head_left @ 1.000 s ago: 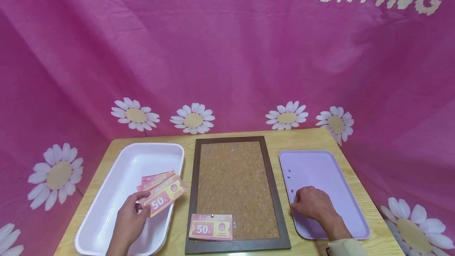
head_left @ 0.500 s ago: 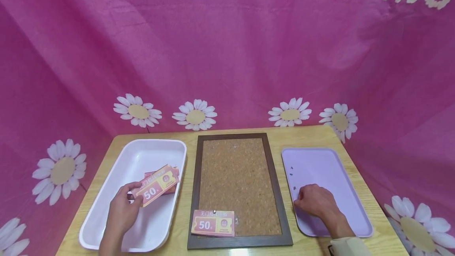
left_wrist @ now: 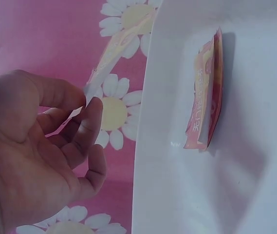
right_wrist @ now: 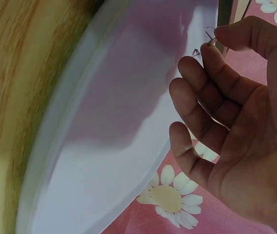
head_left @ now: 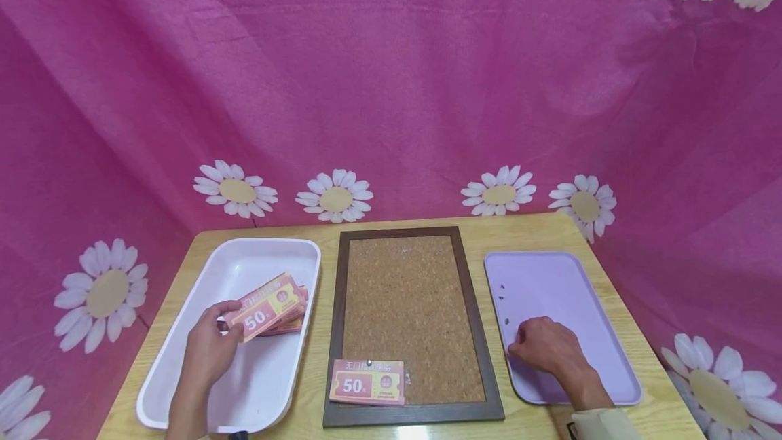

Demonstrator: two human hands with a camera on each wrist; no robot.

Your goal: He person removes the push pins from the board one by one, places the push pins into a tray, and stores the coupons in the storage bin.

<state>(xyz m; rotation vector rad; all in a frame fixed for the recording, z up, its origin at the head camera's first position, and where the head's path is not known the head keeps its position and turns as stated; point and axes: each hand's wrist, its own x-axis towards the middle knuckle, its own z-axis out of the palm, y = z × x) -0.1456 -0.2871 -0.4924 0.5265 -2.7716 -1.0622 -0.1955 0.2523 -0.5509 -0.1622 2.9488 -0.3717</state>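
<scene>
My left hand (head_left: 208,348) pinches a pink-and-yellow coupon (head_left: 259,314), marked 50, between thumb and fingers above the white basin (head_left: 244,396). Beneath it a small stack of similar coupons (left_wrist: 206,97) lies in the basin, partly covered in the head view. Over the purple tray (head_left: 586,331), my right hand (head_left: 546,345) pinches a small metal thumbtack (right_wrist: 209,36) with thumb and index fingertip; its thin point shows in the right wrist view. Another coupon (head_left: 366,382) is tacked at the lower left of the cork board (head_left: 406,304).
The dark-framed board lies between basin and tray on a wooden table (head_left: 519,236). A few loose thumbtacks (head_left: 501,298) lie along the tray's left side. A pink curtain (head_left: 391,87) with flowers hangs close behind and beside the table.
The several fanned coupons in my left hand have become one; the others now lie in the basin. My left hand has shifted slightly left and away from me. My right hand stays over the tray.
</scene>
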